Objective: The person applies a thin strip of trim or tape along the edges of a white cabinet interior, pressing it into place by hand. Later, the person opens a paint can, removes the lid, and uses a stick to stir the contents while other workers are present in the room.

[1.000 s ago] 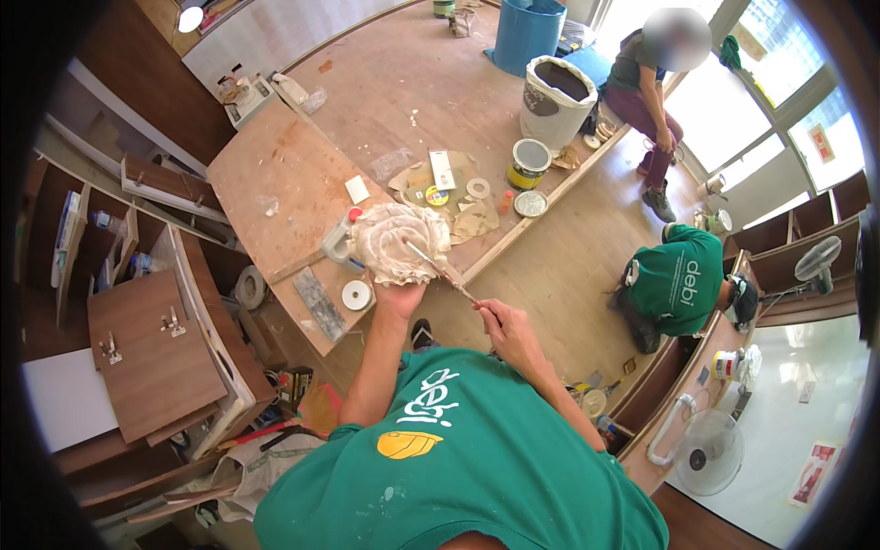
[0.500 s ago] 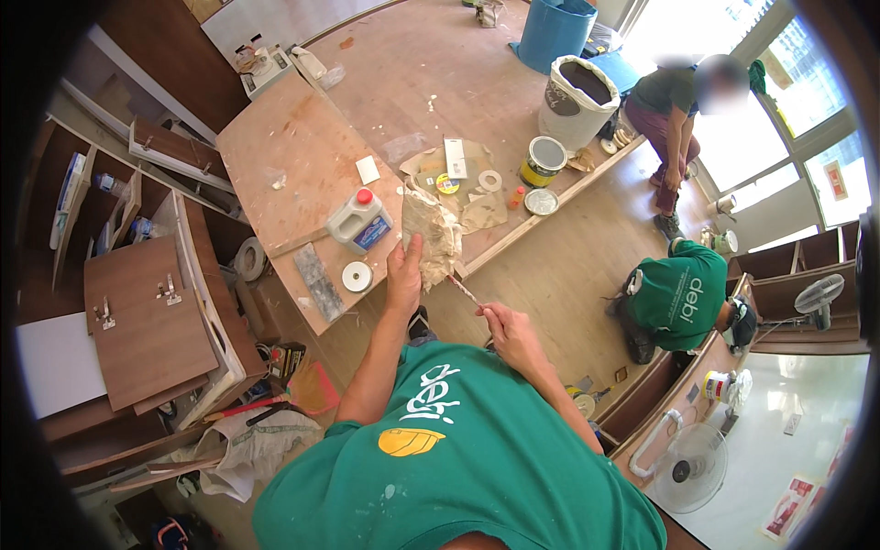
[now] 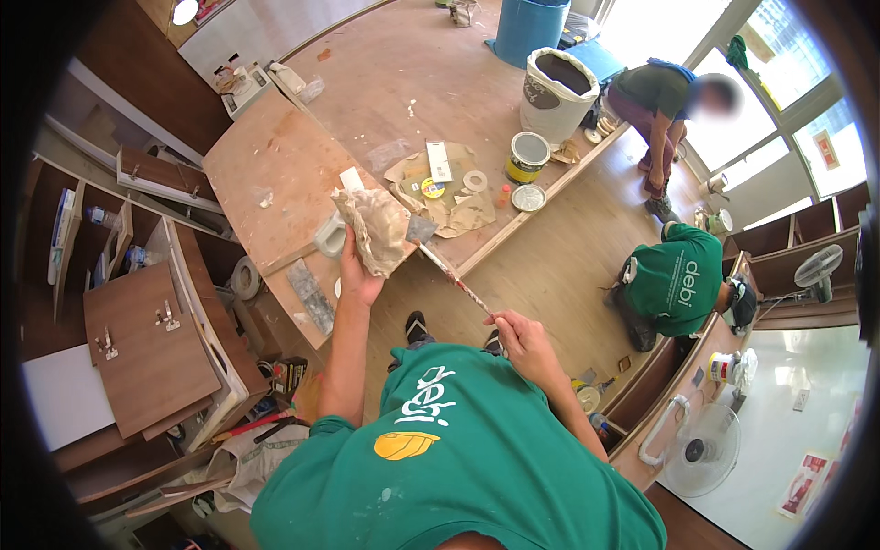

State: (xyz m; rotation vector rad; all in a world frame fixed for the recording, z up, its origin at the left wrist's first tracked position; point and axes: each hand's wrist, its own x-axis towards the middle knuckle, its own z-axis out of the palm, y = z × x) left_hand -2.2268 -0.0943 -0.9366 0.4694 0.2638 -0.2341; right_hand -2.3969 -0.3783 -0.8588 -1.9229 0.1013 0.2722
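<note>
My left hand grips a crumpled sheet of brown paper, raised in front of the plastic jug on the wooden worktop. In my right hand, the fingers are closed on the near end of a long, thin, paint-stained stick. A flat grey piece shows at the stick's far end, just right of the paper. I cannot tell whether it touches the paper or exactly what kind of tool it is.
Brown paper on the platform carries a tape roll and a yellow round tin. A paint can and its lid stand near the platform's edge. Two people, one in a green shirt, work at the right. Cabinets line the left.
The brown paper has moved left and away from the stick in my left hand. More of the stick and its grey far end, covered before, now show. The right hand has shifted slightly.
</note>
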